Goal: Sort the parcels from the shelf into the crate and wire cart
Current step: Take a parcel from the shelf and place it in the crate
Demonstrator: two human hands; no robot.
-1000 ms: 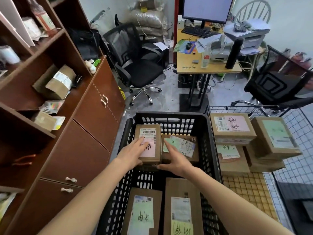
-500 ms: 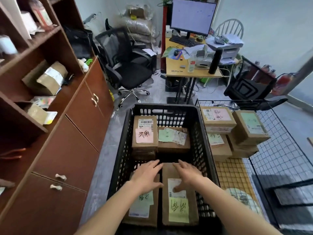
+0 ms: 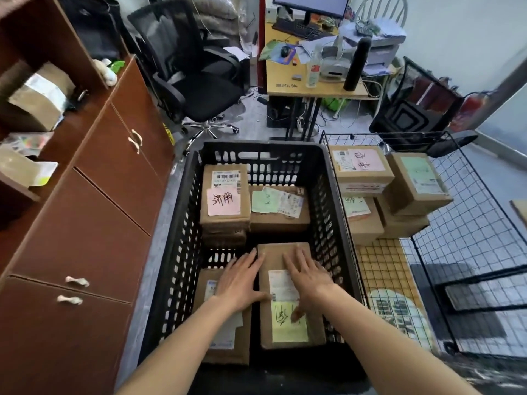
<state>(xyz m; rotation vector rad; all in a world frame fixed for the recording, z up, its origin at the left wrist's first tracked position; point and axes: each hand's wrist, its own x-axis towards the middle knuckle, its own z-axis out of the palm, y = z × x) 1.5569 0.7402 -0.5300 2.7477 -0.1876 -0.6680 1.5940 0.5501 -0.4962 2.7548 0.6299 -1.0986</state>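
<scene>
A black plastic crate stands on the floor in front of me with several cardboard parcels inside. My left hand lies flat with straight fingers at the left edge of the near-right parcel, partly over the near-left parcel. My right hand presses flat on top of the near-right parcel, which carries a yellow note. Two more parcels, one with a pink note and one with a green note, sit at the crate's far end. The wire cart to the right holds several stacked parcels.
A brown shelf and cabinet stands at the left, with parcels on its open shelves. A black office chair and a cluttered desk stand behind the crate. A second black chair is beyond the cart.
Both hands came back from the far parcels to the near ones and now lie flat on the near-right parcel. My view tilted and shifted.
</scene>
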